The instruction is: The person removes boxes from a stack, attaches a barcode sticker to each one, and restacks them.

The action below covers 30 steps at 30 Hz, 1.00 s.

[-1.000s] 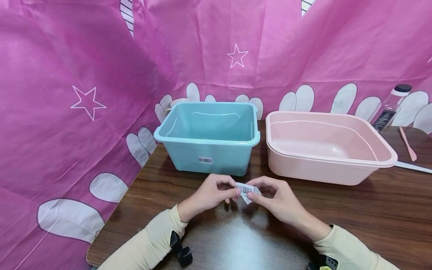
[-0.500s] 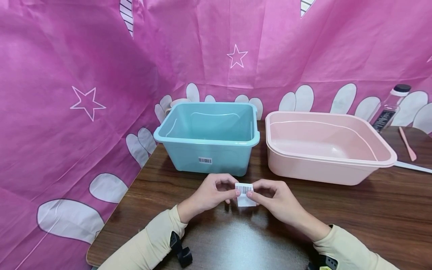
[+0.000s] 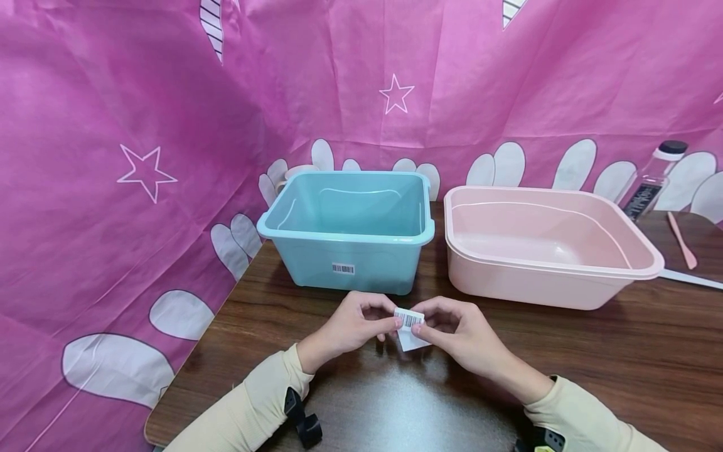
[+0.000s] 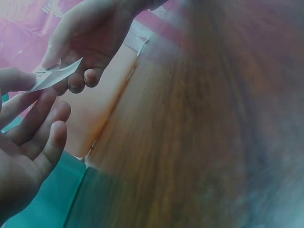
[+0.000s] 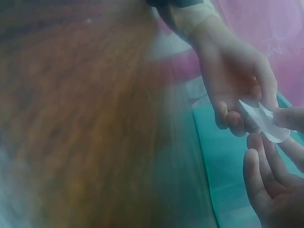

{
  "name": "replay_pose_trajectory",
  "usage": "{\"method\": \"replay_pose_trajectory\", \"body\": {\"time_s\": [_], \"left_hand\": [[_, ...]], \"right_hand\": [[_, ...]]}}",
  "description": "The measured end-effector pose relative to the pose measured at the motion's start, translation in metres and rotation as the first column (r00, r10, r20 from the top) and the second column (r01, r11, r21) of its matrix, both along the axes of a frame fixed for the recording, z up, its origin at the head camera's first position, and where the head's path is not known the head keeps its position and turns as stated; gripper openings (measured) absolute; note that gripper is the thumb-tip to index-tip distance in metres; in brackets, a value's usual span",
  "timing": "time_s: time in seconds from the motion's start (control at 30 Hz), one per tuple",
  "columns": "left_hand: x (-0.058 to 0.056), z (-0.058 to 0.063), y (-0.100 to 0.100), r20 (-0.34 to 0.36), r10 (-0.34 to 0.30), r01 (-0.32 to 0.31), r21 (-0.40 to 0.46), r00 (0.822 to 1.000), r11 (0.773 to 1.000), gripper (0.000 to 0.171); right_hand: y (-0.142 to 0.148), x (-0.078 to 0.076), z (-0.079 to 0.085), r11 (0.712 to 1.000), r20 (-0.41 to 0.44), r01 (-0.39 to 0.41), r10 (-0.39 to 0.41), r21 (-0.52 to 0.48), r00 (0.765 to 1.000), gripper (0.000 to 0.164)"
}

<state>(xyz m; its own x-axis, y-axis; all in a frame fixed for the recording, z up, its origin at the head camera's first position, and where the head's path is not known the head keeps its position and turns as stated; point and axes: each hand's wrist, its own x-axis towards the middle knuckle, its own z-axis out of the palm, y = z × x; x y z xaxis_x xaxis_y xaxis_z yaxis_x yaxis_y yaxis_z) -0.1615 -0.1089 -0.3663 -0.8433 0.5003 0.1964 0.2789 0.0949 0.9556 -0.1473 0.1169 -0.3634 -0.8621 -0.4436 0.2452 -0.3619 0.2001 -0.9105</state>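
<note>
A small white barcode label (image 3: 412,338) is pinched between both hands, close over the table and in front of the teal bin. My left hand (image 3: 361,320) grips its left edge between thumb and fingers. On the opposite edge, my right hand (image 3: 463,329) pinches with thumb and forefinger. The lower part of the label hangs free as a plain white flap. In the left wrist view the label (image 4: 57,77) bends away in a curve, and the right wrist view shows its white paper (image 5: 266,124) curled between the fingertips. The teal bin (image 3: 316,260) has another barcode sticker (image 3: 343,269) on its front.
A pink basin (image 3: 525,285) stands right of the teal bin. Behind it at the far right are a clear bottle (image 3: 644,191) with a black cap and a pink spatula-like tool (image 3: 682,242). The wooden table's (image 3: 226,370) left edge runs beside the left forearm.
Both hands keep hold of the label. Its lower flap has shifted from a crooked fold to hanging straight down, then tilted slightly. The bin and basin have stayed in place.
</note>
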Motion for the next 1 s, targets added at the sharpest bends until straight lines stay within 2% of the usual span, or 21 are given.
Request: {"method": "replay_pose_trajectory", "body": {"time_s": [0.27, 0.43, 0.7, 1.0], "left_hand": [[0.0002, 0.0002, 0.0008, 0.006, 0.001, -0.001, 0.001, 1.000, 1.000, 0.013], [0.0009, 0.0008, 0.0007, 0.002, 0.002, -0.002, 0.007, 1.000, 1.000, 0.017], [0.0010, 0.0006, -0.0016, -0.062, -0.041, 0.042, 0.021, 0.997, 0.999, 0.024], [0.0016, 0.0015, -0.0016, -0.067, -0.052, 0.052, 0.007, 0.996, 0.999, 0.026]], "right_hand": [[0.0007, 0.0003, -0.0005, 1.000, -0.018, -0.026, 0.026, -0.006, 1.000, 0.017], [0.0006, 0.0012, 0.0002, 1.000, -0.019, -0.012, 0.012, -0.012, 1.000, 0.015], [-0.0008, 0.0010, -0.0004, 0.999, -0.054, 0.025, -0.026, -0.025, 0.998, 0.013], [-0.0007, 0.0013, -0.0011, 0.997, -0.078, 0.043, -0.048, -0.060, 0.996, 0.013]]}}
